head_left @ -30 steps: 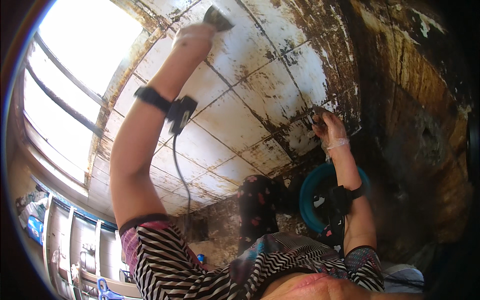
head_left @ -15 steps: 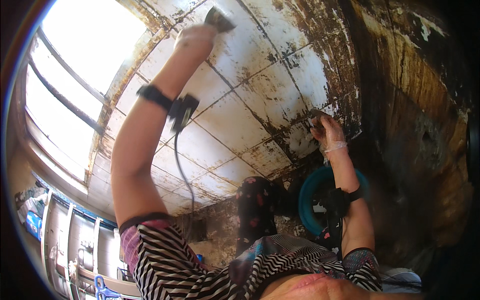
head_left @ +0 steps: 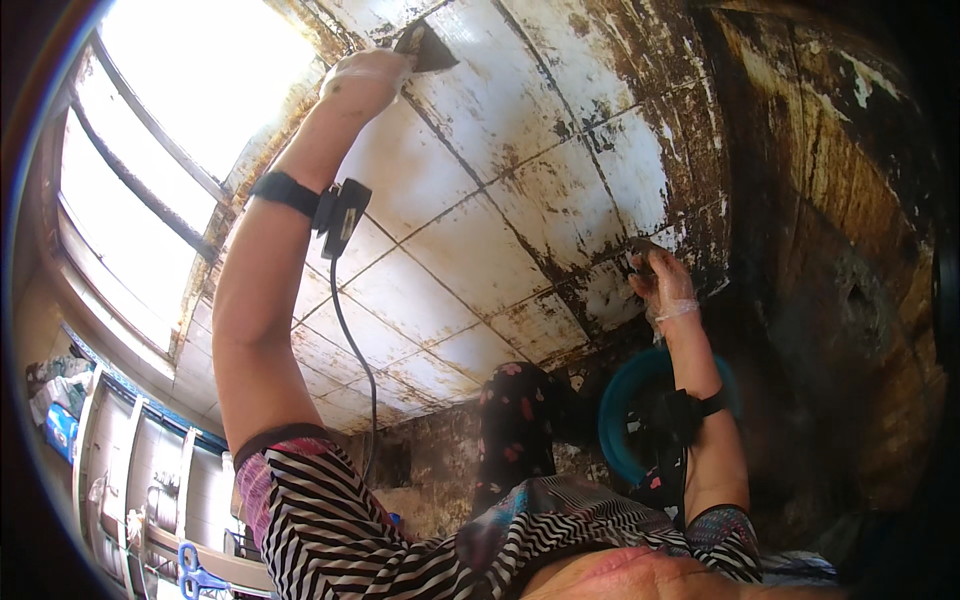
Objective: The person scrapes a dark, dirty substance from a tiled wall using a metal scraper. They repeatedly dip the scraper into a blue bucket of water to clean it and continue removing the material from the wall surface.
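High on the grimy white tiled wall (head_left: pixel 425 250), my left hand (head_left: pixel 365 78) is closed round a scraper (head_left: pixel 432 50). The scraper's dark, wide blade rests at the tiles beside the window frame. Lower and to the right, my right hand (head_left: pixel 662 285), in a clear plastic glove, has its fingers curled near the tiles' dirty lower edge. A small dark thing shows at its fingertips, too unclear to name. Brown and black grime coats the tiles, thickest toward the right.
A bright barred window (head_left: pixel 140 150) is at the left. Beneath my right forearm stands a teal basin (head_left: pixel 622 440). At lower left are a white rack (head_left: pixel 128 450) and blue-handled scissors (head_left: pixel 190 572). A dark stained surface (head_left: pixel 840 220) fills the right side. A cable hangs from my left forearm.
My left hand, with the scraper, has moved left toward the window frame. My right hand has shifted slightly lower in the picture, and the view has tilted a little.
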{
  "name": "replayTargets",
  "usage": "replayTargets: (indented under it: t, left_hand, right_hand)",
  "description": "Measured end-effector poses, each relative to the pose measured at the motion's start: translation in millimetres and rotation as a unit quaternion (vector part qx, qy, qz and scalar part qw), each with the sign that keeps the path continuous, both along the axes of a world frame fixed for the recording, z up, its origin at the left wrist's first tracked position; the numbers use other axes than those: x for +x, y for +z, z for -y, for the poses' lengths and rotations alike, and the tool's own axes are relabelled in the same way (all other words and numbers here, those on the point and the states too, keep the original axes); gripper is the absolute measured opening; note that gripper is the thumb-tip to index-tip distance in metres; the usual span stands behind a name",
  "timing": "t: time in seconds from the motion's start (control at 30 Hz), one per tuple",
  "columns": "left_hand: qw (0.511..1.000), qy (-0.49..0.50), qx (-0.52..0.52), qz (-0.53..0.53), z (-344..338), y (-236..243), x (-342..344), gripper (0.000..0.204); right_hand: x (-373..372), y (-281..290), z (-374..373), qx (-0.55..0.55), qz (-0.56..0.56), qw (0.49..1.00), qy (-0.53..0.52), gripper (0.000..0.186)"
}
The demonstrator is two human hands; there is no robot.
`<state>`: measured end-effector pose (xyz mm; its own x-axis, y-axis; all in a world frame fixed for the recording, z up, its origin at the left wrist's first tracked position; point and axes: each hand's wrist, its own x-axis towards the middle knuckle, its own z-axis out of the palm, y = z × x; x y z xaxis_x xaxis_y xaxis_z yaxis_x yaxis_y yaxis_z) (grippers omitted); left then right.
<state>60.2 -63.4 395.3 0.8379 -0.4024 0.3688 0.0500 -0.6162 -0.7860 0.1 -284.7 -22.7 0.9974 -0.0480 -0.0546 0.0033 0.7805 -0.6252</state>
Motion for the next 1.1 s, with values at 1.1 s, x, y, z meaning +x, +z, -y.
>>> replayTargets:
  t: [1.1]
  left_hand:
    - [0.986,-0.068,-0.149,-0.031,-98,-26,-29,0.042]
  right_hand:
    - [4,-20,-41,-0.081,-0.048,0.995,0.019,0.03]
